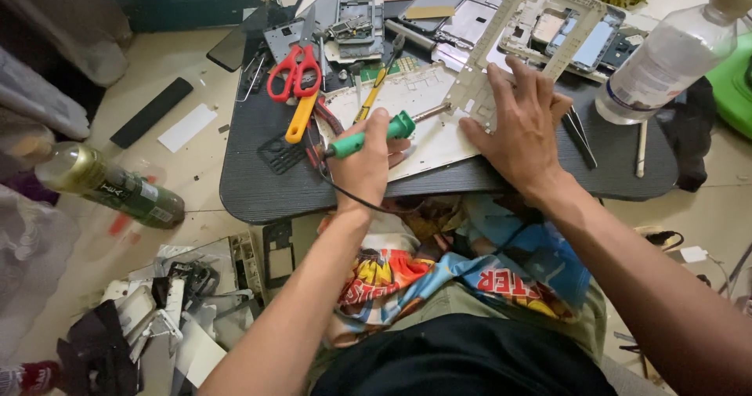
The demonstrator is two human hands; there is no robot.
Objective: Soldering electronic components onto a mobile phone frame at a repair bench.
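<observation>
On the dark, round-cornered surface (258, 184) lies one pair of red-handled scissors (294, 71), one yellow-handled utility knife (301, 118), one yellow-handled screwdriver (376, 90), and one green-handled soldering iron (384, 130). There are two pale metal frame plates: one flat white plate (407, 98) and one open rectangular frame (548, 20). Two bottles show: one clear plastic bottle (666, 59) at the right and one green bottle (110, 184) on the floor. One black bar (151, 112) lies on the floor.

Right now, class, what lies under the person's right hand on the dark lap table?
The right hand presses flat on a pale perforated metal frame plate, which rests on the dark lap table. The plate's part beneath the palm is covered. The left hand grips a green-handled soldering iron.
</observation>
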